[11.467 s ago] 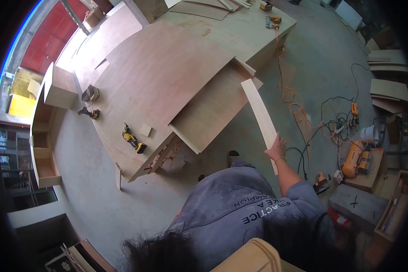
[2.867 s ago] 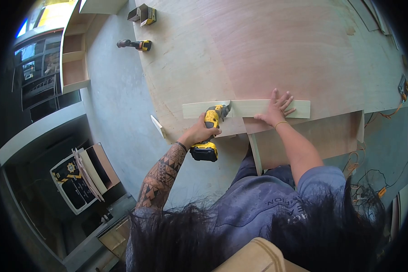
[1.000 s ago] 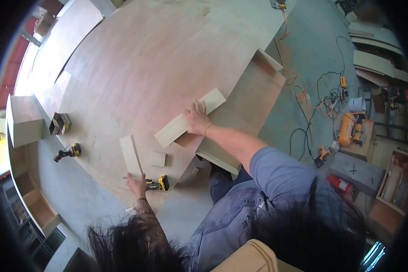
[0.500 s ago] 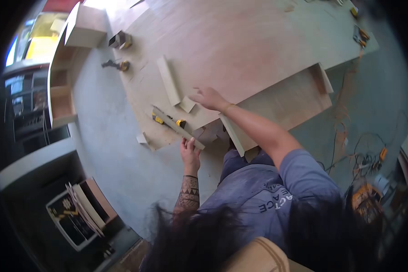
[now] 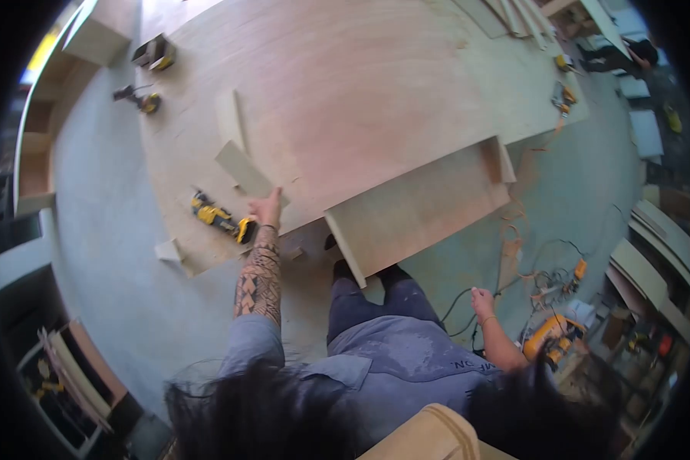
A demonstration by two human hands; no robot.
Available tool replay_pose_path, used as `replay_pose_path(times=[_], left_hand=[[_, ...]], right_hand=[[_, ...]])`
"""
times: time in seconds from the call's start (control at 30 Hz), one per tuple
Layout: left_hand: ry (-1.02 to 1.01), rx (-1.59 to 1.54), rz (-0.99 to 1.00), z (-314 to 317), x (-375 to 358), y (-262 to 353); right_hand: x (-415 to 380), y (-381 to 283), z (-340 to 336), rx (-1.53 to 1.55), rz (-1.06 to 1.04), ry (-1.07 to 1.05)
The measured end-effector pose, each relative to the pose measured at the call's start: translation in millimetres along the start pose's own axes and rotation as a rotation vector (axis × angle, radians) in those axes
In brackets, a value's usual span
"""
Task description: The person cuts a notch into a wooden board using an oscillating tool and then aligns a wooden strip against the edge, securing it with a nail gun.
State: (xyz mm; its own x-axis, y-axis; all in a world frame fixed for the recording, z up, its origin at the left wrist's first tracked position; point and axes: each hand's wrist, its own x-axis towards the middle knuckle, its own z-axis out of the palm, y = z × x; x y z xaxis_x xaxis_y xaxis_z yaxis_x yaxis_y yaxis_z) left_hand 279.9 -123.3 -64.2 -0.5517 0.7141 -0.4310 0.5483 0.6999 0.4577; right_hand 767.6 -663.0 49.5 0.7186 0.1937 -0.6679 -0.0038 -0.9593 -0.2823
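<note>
My left hand, at the end of the tattooed forearm, is closed on the near end of a flat wooden strip over the plywood sheet. The strip slants away to the upper left and overlaps another pale strip in this view. Just left of that hand lies a yellow and black cordless power tool. My right hand hangs low at my side, away from the wood, with its fingers curled; what they hold, if anything, is too small to make out.
A wooden box-like piece stands against the near edge of the large plywood sheet. A cordless drill lies on the left. Orange cords and an orange machine are on the right floor. Another person is at far right.
My left hand has moved forward with the strip, swinging it over the sheet. My right hand has drawn back from the sheet to my right side. The view has shifted right.
</note>
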Motion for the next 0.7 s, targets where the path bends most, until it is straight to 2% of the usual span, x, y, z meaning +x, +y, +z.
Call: replay_pose_path(times=[0.03, 0.07, 0.13, 0.2, 0.3, 0.33, 0.43, 0.5, 0.53, 0.6, 0.63, 0.67, 0.7], left_hand=[[0.052, -0.031, 0.013, 33.1, 32.7, -13.2], [0.097, 0.124, 0.06, 53.0, 54.5, -15.4], [-0.014, 0.054, 0.018, 41.4, 46.8, 9.6], [-0.039, 0.184, -0.118, 29.1, 25.6, 41.2], [-0.067, 0.266, -0.211, 6.8, 0.7, 76.4], [-0.054, 0.252, -0.223, 10.3, 5.0, 72.0], [0.012, 0.337, -0.163, -2.2, 16.4, 65.5], [-0.107, 0.424, -0.101, -23.2, 14.9, 65.2], [-0.1, 0.423, -0.098, -26.5, 16.0, 62.6], [-0.028, 0.307, 0.032, -26.3, 25.5, 38.6], [-0.105, 0.074, 0.083, -27.1, 33.4, 26.0], [-0.091, 0.08, 0.079, -37.4, 26.5, 21.6], [-0.247, -0.148, 0.174, -45.6, 13.6, 15.0]], right_hand=[[-23.3, -0.3, -17.3, 0.215, 0.172, -0.054], [-42.0, 1.3, -27.2, 0.241, 0.184, 0.017], [-71.1, 4.8, -33.3, 0.105, 0.129, -0.015], [-90.0, 7.9, -30.3, -0.11, 0.011, -0.01], [-110.7, -11.3, -7.9, -0.214, -0.073, -0.038], [-112.6, -19.5, 2.3, -0.203, -0.049, -0.125], [-107.4, -54.2, 32.6, -0.2, -0.101, -0.28], [-103.8, -77.2, 45.3, -0.204, -0.16, -0.329], [-99.8, -90.7, 50.6, -0.175, -0.193, -0.339], [-97.4, -113.7, 56.0, -0.153, -0.224, -0.366], [-95.1, -125.2, 57.6, -0.143, -0.27, -0.359], [-93.5, -139.6, 60.4, -0.128, -0.318, -0.354], [-93.9, -153.0, 63.9, -0.111, -0.35, -0.348]])
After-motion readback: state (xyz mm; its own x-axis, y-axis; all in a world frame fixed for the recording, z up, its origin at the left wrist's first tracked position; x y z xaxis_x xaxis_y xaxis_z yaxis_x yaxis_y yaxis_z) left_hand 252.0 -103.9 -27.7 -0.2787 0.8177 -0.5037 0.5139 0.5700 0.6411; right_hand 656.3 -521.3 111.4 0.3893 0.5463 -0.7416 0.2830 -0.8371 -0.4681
